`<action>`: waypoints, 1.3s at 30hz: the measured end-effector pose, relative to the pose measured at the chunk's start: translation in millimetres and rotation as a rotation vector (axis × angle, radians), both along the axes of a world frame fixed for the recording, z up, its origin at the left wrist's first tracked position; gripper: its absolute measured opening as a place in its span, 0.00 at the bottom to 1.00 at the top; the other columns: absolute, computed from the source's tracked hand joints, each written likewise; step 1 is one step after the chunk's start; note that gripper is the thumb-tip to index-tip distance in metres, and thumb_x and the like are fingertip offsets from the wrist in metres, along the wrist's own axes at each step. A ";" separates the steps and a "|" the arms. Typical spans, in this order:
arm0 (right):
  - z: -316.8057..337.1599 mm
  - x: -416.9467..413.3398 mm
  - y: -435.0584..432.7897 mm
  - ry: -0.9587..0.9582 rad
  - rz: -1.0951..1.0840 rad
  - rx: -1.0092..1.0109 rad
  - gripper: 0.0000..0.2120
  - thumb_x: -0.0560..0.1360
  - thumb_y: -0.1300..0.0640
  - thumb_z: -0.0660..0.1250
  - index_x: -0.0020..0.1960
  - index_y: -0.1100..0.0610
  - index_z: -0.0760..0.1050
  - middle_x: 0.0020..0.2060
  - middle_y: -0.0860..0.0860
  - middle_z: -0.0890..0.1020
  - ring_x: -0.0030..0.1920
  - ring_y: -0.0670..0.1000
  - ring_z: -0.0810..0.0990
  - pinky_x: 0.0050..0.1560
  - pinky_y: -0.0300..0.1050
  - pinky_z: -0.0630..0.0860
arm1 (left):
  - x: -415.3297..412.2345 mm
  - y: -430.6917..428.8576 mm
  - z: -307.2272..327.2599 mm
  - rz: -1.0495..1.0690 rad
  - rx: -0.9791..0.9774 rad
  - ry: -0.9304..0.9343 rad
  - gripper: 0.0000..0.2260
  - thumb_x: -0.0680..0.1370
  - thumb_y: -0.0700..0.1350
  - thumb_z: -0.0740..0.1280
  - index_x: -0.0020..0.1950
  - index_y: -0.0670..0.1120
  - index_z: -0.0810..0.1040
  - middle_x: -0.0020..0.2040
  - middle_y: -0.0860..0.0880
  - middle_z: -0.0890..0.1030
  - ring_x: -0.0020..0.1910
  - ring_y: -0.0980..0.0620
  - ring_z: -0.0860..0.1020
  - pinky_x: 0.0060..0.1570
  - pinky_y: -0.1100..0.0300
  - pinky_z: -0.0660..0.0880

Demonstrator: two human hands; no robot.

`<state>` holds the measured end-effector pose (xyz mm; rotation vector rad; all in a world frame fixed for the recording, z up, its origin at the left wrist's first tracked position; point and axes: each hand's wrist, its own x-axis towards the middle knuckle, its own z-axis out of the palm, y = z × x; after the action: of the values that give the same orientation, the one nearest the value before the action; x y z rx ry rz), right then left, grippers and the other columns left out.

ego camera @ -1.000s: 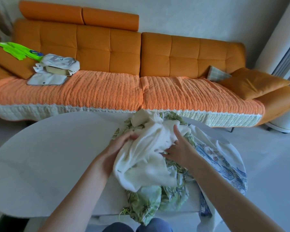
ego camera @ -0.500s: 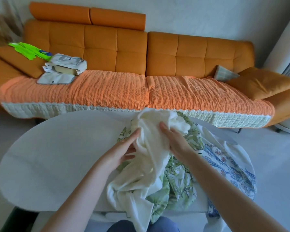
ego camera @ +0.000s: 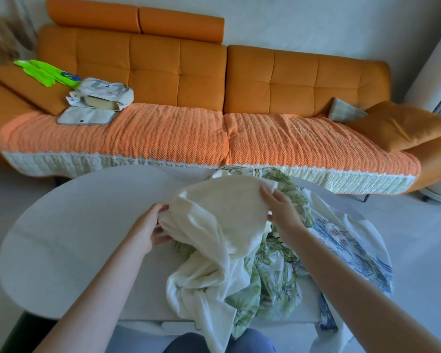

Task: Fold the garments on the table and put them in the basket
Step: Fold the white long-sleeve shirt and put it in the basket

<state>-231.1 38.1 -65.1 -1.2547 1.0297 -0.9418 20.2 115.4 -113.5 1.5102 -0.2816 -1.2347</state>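
Spreading white garment (ego camera: 224, 207) wider than before

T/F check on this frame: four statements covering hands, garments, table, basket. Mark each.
1. The left hand and right hand both grip the cream knit garment. True.
2. The green leaf-print garment lies on top of the cream one. False: it lies underneath it.
3. A basket stands on the white oval table. False: no basket is in view.
4. The white garment with blue print hangs over the table's right edge. True.
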 end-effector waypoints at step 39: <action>111.5 46.1 -31.3 -0.381 0.480 0.093 0.28 0.78 0.39 0.50 0.64 0.59 0.71 0.54 0.55 0.81 0.57 0.54 0.79 0.58 0.50 0.76 | -15.4 1.6 41.3 -0.261 -0.521 0.400 0.24 0.70 0.60 0.69 0.61 0.48 0.78 0.46 0.50 0.83 0.42 0.52 0.83 0.38 0.59 0.80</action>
<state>-185.0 6.8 46.4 -1.1187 0.4387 -0.7094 4.8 117.0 -72.2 0.7780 -0.4981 -1.4961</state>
